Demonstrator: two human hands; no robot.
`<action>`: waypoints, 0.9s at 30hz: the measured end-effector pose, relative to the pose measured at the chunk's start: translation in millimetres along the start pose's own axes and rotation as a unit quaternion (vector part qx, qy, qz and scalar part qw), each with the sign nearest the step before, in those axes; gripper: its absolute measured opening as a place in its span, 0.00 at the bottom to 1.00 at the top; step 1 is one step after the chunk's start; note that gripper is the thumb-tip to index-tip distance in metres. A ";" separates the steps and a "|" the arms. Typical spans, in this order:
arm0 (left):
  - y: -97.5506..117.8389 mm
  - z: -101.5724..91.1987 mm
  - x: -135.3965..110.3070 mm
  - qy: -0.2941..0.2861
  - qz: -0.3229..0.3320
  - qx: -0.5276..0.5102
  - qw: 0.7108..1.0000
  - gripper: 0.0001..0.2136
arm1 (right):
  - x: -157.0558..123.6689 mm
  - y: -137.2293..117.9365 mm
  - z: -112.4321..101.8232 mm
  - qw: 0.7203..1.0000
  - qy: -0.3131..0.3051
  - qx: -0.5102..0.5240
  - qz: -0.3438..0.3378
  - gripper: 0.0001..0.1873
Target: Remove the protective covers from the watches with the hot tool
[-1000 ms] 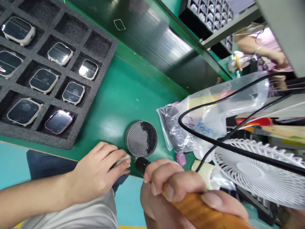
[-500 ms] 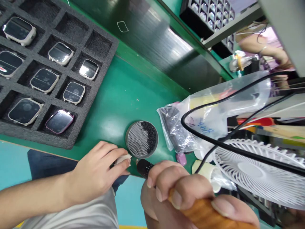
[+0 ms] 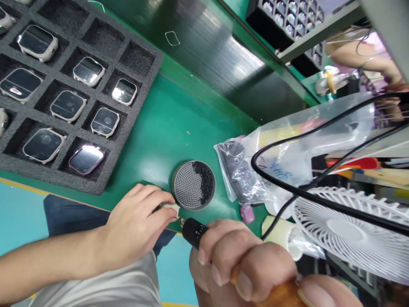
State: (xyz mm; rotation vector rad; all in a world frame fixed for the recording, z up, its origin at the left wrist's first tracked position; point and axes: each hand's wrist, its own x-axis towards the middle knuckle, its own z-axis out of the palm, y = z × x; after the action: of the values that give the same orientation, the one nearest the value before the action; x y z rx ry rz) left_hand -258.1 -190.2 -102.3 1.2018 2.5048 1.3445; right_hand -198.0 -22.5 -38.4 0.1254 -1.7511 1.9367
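White piece [image 3: 169, 208] pinched between thumb and fingertips of the left hand [image 3: 137, 221] at the edge of the bench [image 3: 166, 128], right hand [image 3: 246, 268] clenched round a wooden handle [image 3: 277, 296], metal tip [image 3: 182, 221] held just beside the piece, both hands close together for steady, small movements.

Bare green counter [image 3: 179, 128] lies open between the foam tray [image 3: 64, 181] and the round mesh dish [image 3: 175, 187], giving the left hand [image 3: 137, 217] a free way up. Past the right hand [image 3: 252, 264], a plastic bag [image 3: 287, 170], black cable [image 3: 319, 202] and white fan [image 3: 345, 234] crowd the way.
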 end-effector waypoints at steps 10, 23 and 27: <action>-1.2 1.2 0.1 -0.001 0.002 -0.016 1.000 0.05 | -15.7 11.9 -14.2 0.999 0.015 0.037 0.004 0.17; -9.0 -2.1 -9.4 -0.046 0.068 0.047 0.996 0.11 | -0.2 11.5 -9.8 0.999 0.025 -0.040 -0.020 0.15; -9.2 -0.2 -9.5 -0.049 0.068 0.046 0.995 0.10 | 6.0 15.9 -9.5 0.999 -0.003 -0.030 -0.021 0.16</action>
State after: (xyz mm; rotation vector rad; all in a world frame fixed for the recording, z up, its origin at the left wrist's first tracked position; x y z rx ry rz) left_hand -257.2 -199.4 -111.7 1.4438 2.4820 1.1745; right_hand -207.5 -12.0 -51.8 0.1452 -1.7943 1.8545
